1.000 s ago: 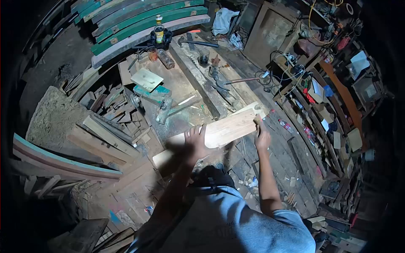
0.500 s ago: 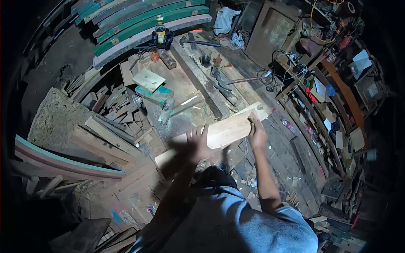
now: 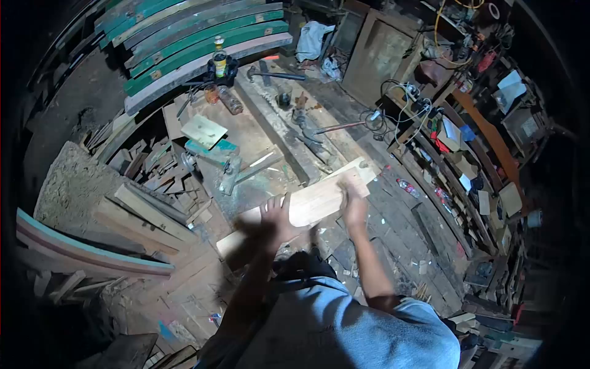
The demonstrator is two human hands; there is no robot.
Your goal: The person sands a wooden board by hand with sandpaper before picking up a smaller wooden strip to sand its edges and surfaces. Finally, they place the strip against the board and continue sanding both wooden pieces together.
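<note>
A pale, planed wooden board (image 3: 316, 203) lies slantwise in front of me, its far right end over another light board (image 3: 367, 173). My left hand (image 3: 278, 219) grips the board left of its middle, fingers spread across the top, and a dark shadow falls beside it. Near the board's right end, my right hand (image 3: 354, 209) is closed and pressed to the surface, its fingertips smeared by motion. Something small seems to be in those fingers, too blurred to name.
Beyond the board, a thick beam (image 3: 270, 126) carries a hammer (image 3: 276, 75) and a drinking glass (image 3: 283, 98). A bottle (image 3: 219, 58) stands by green-painted planks (image 3: 209, 58). Wood offcuts (image 3: 175, 184) are piled left. Cluttered shelving (image 3: 442, 178) runs along the right.
My right hand has shifted a little along the board and is now blurred. The whole view has slid slightly, with everything appearing further left. My left hand stays on the board.
</note>
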